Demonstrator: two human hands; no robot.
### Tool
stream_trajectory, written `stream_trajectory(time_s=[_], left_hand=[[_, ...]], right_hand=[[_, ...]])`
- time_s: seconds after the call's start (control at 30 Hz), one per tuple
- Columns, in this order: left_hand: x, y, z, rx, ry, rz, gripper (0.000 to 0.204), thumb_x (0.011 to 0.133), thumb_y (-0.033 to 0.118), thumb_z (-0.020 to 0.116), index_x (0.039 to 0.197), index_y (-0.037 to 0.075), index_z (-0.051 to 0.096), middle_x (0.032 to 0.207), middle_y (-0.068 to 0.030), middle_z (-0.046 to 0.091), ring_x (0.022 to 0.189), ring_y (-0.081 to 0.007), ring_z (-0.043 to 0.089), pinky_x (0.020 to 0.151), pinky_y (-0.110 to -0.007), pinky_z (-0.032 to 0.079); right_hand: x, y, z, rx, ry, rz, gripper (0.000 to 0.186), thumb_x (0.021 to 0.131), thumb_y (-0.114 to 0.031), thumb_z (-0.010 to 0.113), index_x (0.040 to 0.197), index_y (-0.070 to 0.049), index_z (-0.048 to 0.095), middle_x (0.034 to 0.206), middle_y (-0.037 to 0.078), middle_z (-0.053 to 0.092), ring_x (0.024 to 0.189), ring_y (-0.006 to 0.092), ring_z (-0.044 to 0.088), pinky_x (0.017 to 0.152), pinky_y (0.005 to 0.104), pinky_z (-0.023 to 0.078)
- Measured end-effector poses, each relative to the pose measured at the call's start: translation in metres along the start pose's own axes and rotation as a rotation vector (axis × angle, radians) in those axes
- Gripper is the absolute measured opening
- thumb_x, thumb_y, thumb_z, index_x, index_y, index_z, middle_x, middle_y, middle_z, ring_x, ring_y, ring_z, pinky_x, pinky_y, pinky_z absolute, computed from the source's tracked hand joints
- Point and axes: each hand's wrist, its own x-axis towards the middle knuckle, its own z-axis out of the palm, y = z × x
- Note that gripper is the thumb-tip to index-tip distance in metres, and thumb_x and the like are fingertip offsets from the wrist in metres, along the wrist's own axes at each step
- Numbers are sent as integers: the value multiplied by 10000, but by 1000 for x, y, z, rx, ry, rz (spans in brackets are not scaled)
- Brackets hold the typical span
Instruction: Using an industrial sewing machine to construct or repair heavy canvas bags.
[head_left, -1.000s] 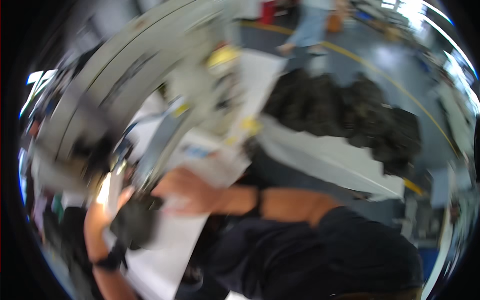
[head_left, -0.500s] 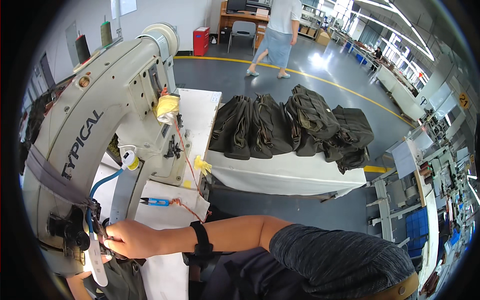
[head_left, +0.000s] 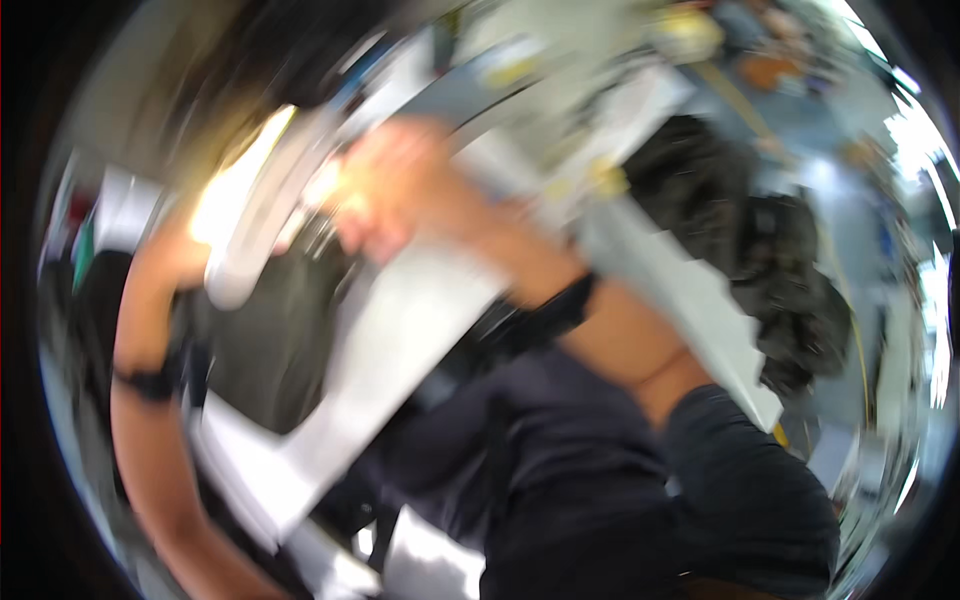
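Observation:
The picture is smeared by motion. My right hand [head_left: 390, 190] is at the sewing machine's needle area, beside a glowing white lamp [head_left: 238, 270]. Its fingers look bent, but blur hides what is between them. On the lamp's other side is my left hand [head_left: 185, 250], its fingers mostly covered by the lamp. A dark olive fabric piece [head_left: 270, 340], like part of a bag, hangs below both hands over the white work table [head_left: 410, 310]. Dark bands circle both forearms. The sewing machine [head_left: 290, 60] shows as a dark blurred shape at the upper left.
Several dark olive bags [head_left: 790, 280] lie on a white-covered bench [head_left: 690, 290] to the right. A yellow scrap [head_left: 607, 178] sits on the machine table near the bench. The grey floor with a yellow line [head_left: 855, 330] stretches beyond.
The view has swung down and left, so my left forearm and more of the olive fabric now show. The bags appear farther right. Both hands stay at the machine.

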Motion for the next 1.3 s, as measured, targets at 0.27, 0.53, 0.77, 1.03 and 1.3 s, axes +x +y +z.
stream_trajectory(time_s=[0.27, 0.53, 0.77, 1.03, 1.3], left_hand=[[-15, 37, 39, -484, 47, -291, 479, 959, 357, 752, 1295, 20, 694, 1203, -36, 729, 1089, -126, 652, 996, -297, 482], [-13, 42, 45, -692, 103, -288, 233, 954, 286, 757, 1038, 71, 724, 981, 53, 663, 964, -59, 573, 898, -250, 433], [-15, 41, 44, -789, 59, -406, 265, 962, 279, 751, 1114, 62, 731, 1053, 32, 702, 1000, -70, 612, 953, -252, 453], [-20, 48, 57, -987, 101, -409, 290, 1023, 283, 658, 1207, 65, 709, 1159, -2, 724, 1097, -99, 649, 1023, -285, 477], [-28, 94, 85, -1087, 386, -541, 424, 1024, 341, 638, 1311, 30, 663, 1208, -58, 712, 1053, -118, 669, 948, -286, 533]], right_hand=[[-16, -36, 12, -233, -78, 232, 238, 1049, -202, 591, 1004, 17, 672, 799, 56, 701, 617, 120, 618, 557, 309, 490], [-9, -37, 10, -154, -23, 78, 218, 1016, -232, 645, 1005, -30, 725, 660, -3, 623, 474, 46, 500, 468, 191, 381], [-42, 7, 29, -1103, 293, -494, 237, 933, -181, 755, 1113, -54, 667, 836, -3, 654, 715, 84, 608, 582, 257, 445], [-44, 22, 8, -1576, 170, -949, 384, 789, -114, 732, 1162, -101, 642, 823, 35, 565, 825, 232, 589, 756, 375, 468], [-7, -33, -22, -1697, -370, -1080, 168, 883, -150, 657, 1020, -58, 687, 1083, 77, 659, 1000, 228, 607, 880, 390, 476]])
